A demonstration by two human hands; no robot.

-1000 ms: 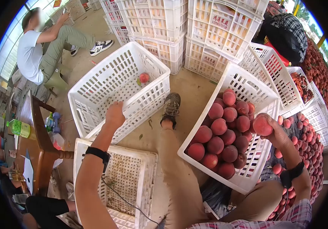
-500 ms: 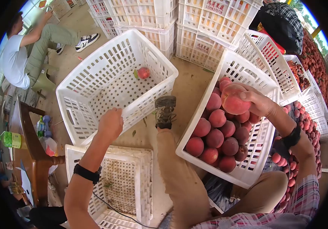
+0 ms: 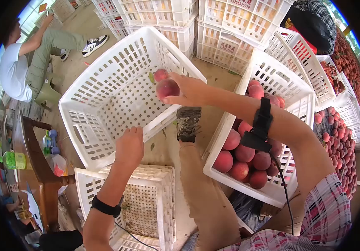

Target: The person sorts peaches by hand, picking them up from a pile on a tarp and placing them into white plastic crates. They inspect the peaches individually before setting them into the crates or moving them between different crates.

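My right hand (image 3: pixel 187 89) grips a large red peach (image 3: pixel 166 90) over the near wall of the left white crate (image 3: pixel 79 113). A single smaller peach (image 3: pixel 160 75) with a green leaf lies inside that crate, close behind the held one. With fingers curled over the crate's near rim, my left hand (image 3: pixel 130 144) holds on to it. To the right, a tilted white crate (image 3: pixel 286 192) contains a heap of red peaches (image 3: pixel 244 153), partly hidden under my right forearm.
Stacked full crates (image 3: pixel 224 46) stand at the back. Beside my left forearm is a dirty nested crate (image 3: pixel 163 201). Many loose peaches (image 3: pixel 343 146) lie at the far right. A seated person (image 3: pixel 18 71) is at upper left, near a wooden table (image 3: pixel 39 167).
My right hand has swung left with a peach, from above the right crate to over the left one. My left hand stays on the rim. The view has shifted slightly.
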